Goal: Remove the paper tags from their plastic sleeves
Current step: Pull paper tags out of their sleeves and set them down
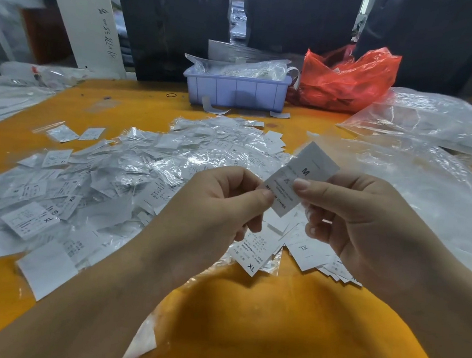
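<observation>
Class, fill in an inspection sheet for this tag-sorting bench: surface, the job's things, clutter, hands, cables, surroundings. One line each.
Surface: orange table, bare in front of the person.
Job's things: size M tag held up in both hands; heap of sleeved tags across the middle; loose paper tags under the hands.
Clutter: lilac bin holding plastic, red bag, clear plastic sheeting at right, rubber band.
Hands: left hand pinches the tag's lower edge; right hand pinches its side.
Cables: nothing seen.
Surroundings: dark panels behind; white board leaning at left.
</observation>
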